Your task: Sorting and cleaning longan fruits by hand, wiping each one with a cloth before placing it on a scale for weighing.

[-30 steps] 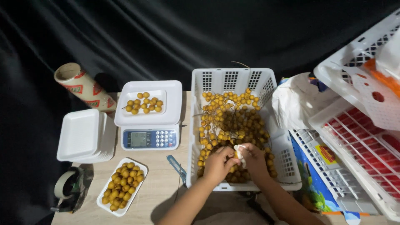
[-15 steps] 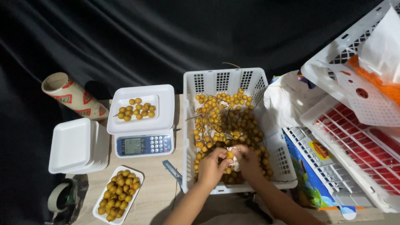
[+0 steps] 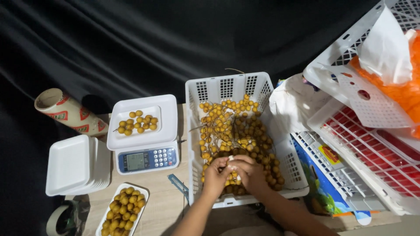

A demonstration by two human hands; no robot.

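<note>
Where the white slotted plastic basket (image 3: 227,89) stands at the middle of the table, both hands meet over its near end: the left hand (image 3: 215,175) and the right hand (image 3: 250,171) are pressed fingertip to fingertip, each grip pinched shut on a small pale piece (image 3: 231,158) that I cannot identify, just above the fruit. Inside the basket lies a heap of small round yellow-brown fruits (image 3: 232,131), many on thin brown stems. Left of the basket sits a white digital scale (image 3: 142,135) with a blue keypad front; on its pan rests a shallow white foam tray (image 3: 135,118) carrying about 12 of the same fruits. Nearer the person, a second foam tray (image 3: 124,209) is filled to its rim with fruits. A stack of empty white foam trays (image 3: 72,165) lies further left, with a cardboard tube printed in red and cream (image 3: 70,112) tipped on its side behind it, and a roll of tape (image 3: 61,218) at the lower left corner. A small blue tool (image 3: 178,183) lies on the bare wooden table (image 3: 164,205) between the scale and the basket. To the right, more white plastic crates (image 3: 363,144) are piled at angles, 1 holding an orange bag (image 3: 400,87). Black draped cloth (image 3: 131,43) closes off everything behind.
</note>
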